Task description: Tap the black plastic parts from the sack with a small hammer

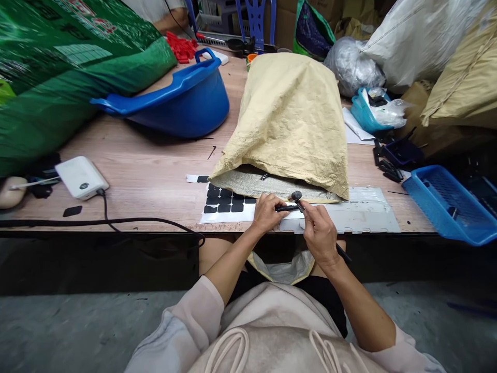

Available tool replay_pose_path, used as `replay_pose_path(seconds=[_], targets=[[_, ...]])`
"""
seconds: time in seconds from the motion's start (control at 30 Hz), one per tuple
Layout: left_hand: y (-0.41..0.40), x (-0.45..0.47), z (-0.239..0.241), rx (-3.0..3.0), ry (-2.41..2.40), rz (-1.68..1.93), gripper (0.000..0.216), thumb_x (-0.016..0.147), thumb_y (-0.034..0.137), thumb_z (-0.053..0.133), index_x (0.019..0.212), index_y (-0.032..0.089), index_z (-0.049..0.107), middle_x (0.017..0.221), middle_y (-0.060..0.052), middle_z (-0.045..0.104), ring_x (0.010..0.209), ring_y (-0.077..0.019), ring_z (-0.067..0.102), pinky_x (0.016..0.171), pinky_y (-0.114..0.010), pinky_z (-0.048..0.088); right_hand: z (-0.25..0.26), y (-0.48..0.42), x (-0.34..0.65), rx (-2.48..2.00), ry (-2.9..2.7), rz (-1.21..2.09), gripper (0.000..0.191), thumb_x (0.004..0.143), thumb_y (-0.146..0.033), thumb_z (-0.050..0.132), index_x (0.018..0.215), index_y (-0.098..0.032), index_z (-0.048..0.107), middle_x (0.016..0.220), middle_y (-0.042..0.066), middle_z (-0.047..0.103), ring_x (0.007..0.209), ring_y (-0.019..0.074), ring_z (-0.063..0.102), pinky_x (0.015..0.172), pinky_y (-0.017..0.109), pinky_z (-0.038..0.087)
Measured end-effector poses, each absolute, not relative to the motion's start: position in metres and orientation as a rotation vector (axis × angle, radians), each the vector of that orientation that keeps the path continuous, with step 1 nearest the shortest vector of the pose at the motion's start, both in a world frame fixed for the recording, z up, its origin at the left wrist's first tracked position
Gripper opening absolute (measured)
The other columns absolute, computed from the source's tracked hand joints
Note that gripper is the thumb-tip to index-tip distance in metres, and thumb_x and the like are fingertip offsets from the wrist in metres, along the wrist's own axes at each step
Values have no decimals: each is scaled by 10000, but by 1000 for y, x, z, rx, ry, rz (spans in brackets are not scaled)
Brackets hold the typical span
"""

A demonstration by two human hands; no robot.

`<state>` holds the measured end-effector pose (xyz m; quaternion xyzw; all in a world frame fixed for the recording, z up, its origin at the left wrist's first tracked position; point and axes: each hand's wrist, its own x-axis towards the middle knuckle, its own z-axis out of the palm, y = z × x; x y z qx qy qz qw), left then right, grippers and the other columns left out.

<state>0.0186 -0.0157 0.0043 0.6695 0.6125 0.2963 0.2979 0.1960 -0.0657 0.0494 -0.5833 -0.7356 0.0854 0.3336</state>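
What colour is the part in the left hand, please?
The part is black, in the head view.

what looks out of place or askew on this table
One black rounded patch lies alone near the white box, apart from the white sheet bearing rows of similar ones. The blue basket also seems to poke past the table's front edge.
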Motion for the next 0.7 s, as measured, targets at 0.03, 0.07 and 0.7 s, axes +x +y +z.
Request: replay_pose_path(seconds=[0.03, 0.07, 0.7], targets=[[-16, 19, 5, 1779, 1627, 788, 143, 782, 242, 862, 888, 260, 767, 958, -11, 733, 1021, -247, 589, 957, -416, 450, 50, -67, 194, -1495, -1914, 195, 420, 1067, -248, 437, 1393, -312, 693, 950, 63, 670, 896, 196, 658, 764, 282, 529], [-15, 19, 5, 1777, 1629, 789, 147, 775, 243, 867, 880, 259, 765, 949, -12, 730, 1019, -247, 588, 956, -414, 450, 49, -68, 193, -1476, -1920, 163, 436, 1064, -225, 428, 1400, -313, 690, 957, 65, 671, 904, 194, 659, 772, 279, 530], [-16, 19, 8, 1777, 1629, 800, 124, 773, 221, 848, 878, 254, 790, 921, -22, 731, 1018, -256, 590, 983, -426, 456, 39, -58, 213, -1605, -1898, 130, 406, 1034, -229, 471, 1321, -317, 745, 937, 49, 671, 833, 177, 638, 656, 259, 482]])
